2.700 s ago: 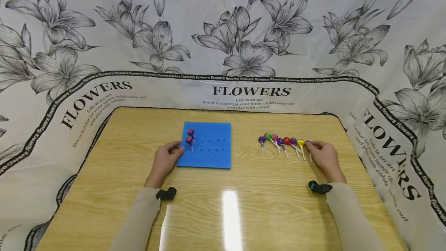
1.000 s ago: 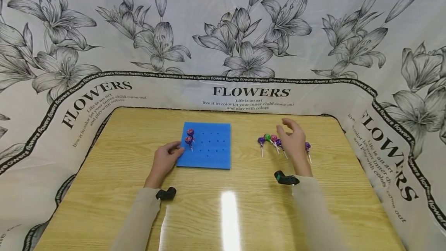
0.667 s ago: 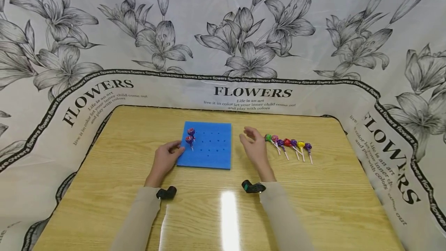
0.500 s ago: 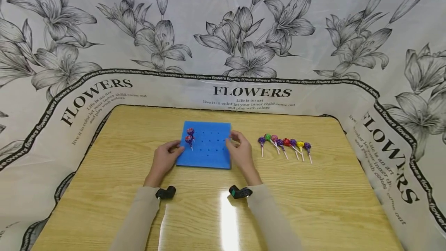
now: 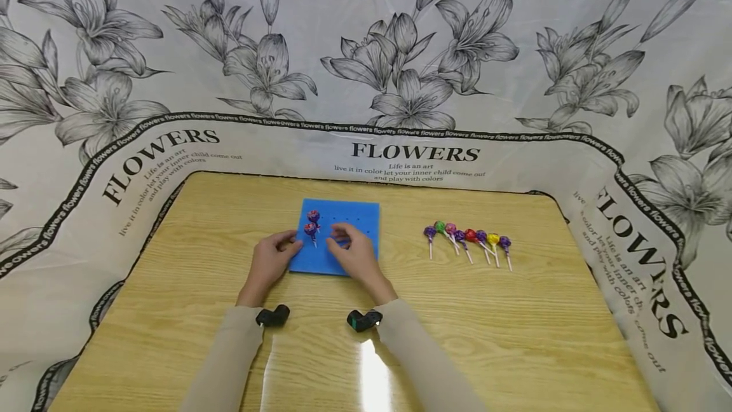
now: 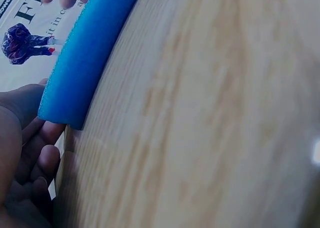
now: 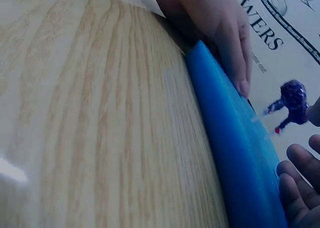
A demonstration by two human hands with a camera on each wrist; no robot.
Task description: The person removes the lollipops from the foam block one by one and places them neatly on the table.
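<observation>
Our left hand (image 5: 269, 264) rests relaxed fingers on the blue foam board's (image 5: 360, 218) left edge; our right hand (image 5: 356, 255) hovers over the board, fingers loosely bent, holding nothing. Two lollipops (image 5: 311, 223) stand planted; farther right lies a lollipop row (image 5: 466, 237).

A blue foam pad (image 5: 351, 221) lies flat on the table, left of centre, square, with rows of small holes in its top. Two lollipops (image 5: 311, 224) stand upright in holes at its far left corner, one just behind the other, both in purple-and-red wrappers with white sticks. The left hand (image 5: 269, 262) touches the pad's near left edge. The right hand (image 5: 356, 256) rests over the pad's near middle, fingers loosely curled just right of the lollipops.
</observation>
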